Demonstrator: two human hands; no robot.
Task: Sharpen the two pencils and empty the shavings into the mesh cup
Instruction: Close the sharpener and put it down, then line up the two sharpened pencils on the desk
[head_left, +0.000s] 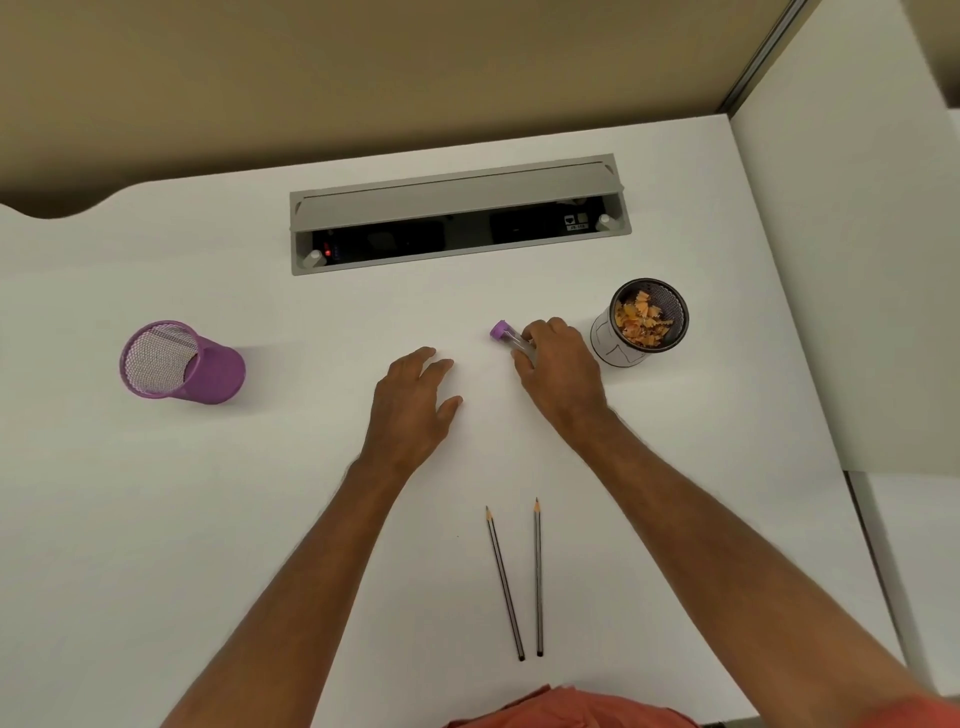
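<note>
Two dark pencils lie side by side near the front of the white desk, points away from me: the left pencil (504, 583) and the right pencil (538, 577). My right hand (558, 369) is shut on a clear tube sharpener with a purple cap (503, 331), held low over the desk. Just right of it stands a black mesh cup (647, 321) with orange shavings inside. My left hand (413, 400) hovers flat with fingers apart, holding nothing, left of the sharpener.
A purple mesh cup (179, 364) stands at the far left. A grey cable tray with an open flap (460, 213) is set into the desk behind the hands. A white partition (852, 270) borders the right side.
</note>
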